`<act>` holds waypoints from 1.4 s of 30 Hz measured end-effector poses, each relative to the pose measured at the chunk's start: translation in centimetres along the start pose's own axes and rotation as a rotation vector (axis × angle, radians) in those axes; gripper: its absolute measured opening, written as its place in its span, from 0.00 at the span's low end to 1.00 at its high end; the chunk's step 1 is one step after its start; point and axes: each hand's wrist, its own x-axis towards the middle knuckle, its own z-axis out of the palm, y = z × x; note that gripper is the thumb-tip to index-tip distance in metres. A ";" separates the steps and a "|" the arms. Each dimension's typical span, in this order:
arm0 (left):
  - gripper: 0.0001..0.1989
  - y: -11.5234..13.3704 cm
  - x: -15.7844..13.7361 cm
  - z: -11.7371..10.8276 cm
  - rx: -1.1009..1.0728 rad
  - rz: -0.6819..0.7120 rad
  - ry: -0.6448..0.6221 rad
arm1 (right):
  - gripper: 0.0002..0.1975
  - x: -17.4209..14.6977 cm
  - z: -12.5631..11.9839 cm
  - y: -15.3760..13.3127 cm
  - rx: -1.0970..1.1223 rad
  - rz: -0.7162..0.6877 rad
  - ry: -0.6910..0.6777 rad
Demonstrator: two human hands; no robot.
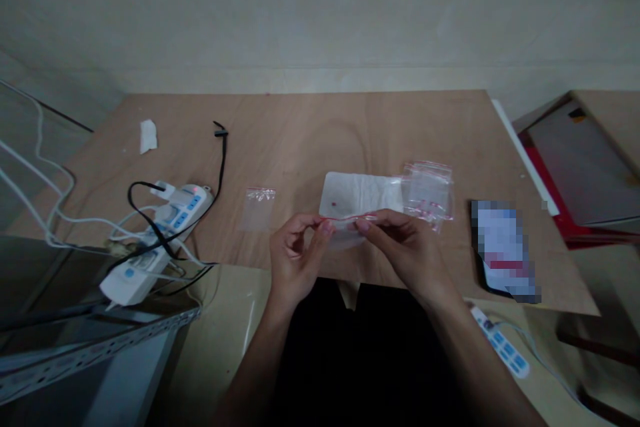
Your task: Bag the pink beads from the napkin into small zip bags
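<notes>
A small clear zip-lock bag [345,237] with a red seal line hangs between my two hands near the table's front edge. My left hand [299,253] pinches one end of its top strip between thumb and forefinger. At the other end, my right hand [410,247] pinches the same strip. Just beyond the bag lies a white rectangular sheet or pad [363,192] with a small reddish spot, partly covered. A pile of similar clear bags [427,193] overlaps its right end. Left of my hands, a single clear bag [258,208] lies flat.
On the left, a white power strip [185,213] with tangled cables sits at the table's edge. A black cable tip [221,133] and a white scrap [149,136] lie farther back. A phone [505,250] rests at the right; another power strip [500,341] is below the wooden tabletop [280,140].
</notes>
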 end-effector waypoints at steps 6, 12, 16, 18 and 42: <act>0.11 -0.3 0.2 -0.3 -0.017 -0.021 -0.124 | 0.04 -0.6 0.1 0.0 -0.082 -0.063 0.055; 0.08 -0.4 -0.2 0.1 0.008 0.033 -0.077 | 0.04 -1.0 0.2 0.2 -0.085 -0.045 -0.010; 0.09 -0.2 -0.5 0.4 -0.011 -0.001 -0.168 | 0.06 -1.2 0.4 0.3 -0.108 -0.064 0.001; 0.10 -0.3 -0.5 0.5 -0.029 -0.031 -0.208 | 0.08 -1.3 0.4 0.3 -0.136 -0.110 0.023; 0.07 -1.3 -0.8 1.2 -0.044 0.001 -0.315 | 0.08 -1.7 -1.2 1.6 -0.138 -0.142 -0.023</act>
